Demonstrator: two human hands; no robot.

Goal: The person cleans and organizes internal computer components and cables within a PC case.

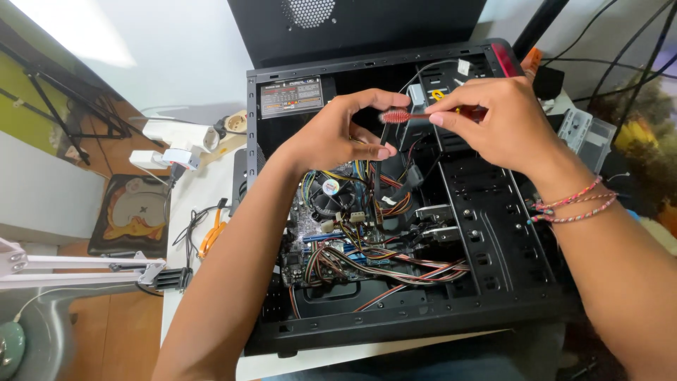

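While both hands hover over an open black computer case [493, 282] lying on its side, the left hand [331, 137] and the right hand [493, 123] meet above its upper middle. The right hand pinches a small red-handled tool [405, 115] between thumb and forefinger, its remaining fingers curled behind; the ribbed red grip projects leftward. The left hand arches over that grip, forefinger bent across the top and thumb below, the fingertips close to the red end; whether they actually press it cannot be told. A flat black cable [377, 166] descends from just under the tool into the case interior. Beneath the hands lie the motherboard with its round cooler fan [330, 194], a tangle of coloured wire bundles [395, 268], and, at the upper left corner of the case, the power supply bearing a pale label [291, 97]. The perforated drive bay wall [486, 212] occupies the right half. Braided bracelets [571, 204] circle the right wrist. Left of the case, on the white desk [204, 190], rest white plug adapters [176, 144] and an orange-handled tool [211, 236].
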